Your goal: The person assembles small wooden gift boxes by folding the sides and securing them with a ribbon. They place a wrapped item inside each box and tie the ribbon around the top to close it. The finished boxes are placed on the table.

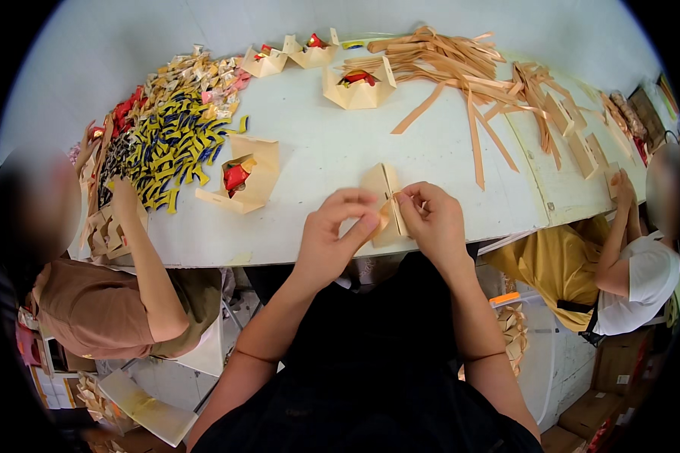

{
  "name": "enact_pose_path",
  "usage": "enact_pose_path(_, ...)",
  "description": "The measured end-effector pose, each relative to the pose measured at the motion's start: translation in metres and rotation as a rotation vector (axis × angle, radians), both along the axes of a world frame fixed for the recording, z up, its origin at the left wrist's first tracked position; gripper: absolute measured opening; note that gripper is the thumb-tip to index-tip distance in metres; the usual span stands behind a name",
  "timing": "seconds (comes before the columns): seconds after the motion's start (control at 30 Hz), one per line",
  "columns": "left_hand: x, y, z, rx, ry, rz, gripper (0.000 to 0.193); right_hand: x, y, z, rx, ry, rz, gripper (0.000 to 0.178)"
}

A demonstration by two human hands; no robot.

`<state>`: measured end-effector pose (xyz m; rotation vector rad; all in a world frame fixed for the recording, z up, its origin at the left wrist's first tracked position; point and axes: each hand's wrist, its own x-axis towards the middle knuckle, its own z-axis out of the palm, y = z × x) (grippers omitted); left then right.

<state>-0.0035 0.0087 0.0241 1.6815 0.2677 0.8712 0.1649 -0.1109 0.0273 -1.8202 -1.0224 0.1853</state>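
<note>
White bench: it carries (310,143) open boxes (363,97) with red packets (236,178), beyond the work.
Cream box (381,180): near the front edge, between both hands.
Left hand (337,228): curved beside a tan strip (384,217); I cannot tell if it grips.
Right hand (435,219): thumb and finger pinching at the box's seam.
Step in hand: apparently fastening the box.
Next move: probably calls for steady, even finger pressure.
</note>
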Motion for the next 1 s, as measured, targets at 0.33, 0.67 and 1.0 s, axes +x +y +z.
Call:
enact_pose_path(0.33, 0.033, -0.007, -0.013, 0.019, -0.111, 0.112, 0.015, 0.034, -0.012, 0.018, -0.186, 0.392, 0.4, 0.028)
enact_pose_path(0.67, 0.027, -0.018, -0.001, 0.033, -0.03, 0.129, 0.025, -0.023, -0.023, 0.082, -0.089, 0.134, 0.275, 0.02)
enact_pose_path(1.0, 0.021, -0.004, 0.0, -0.338, -0.106, -0.172, 0.015, -0.007, -0.023, 0.038, -0.068, 0.189, 0.239, 0.02)
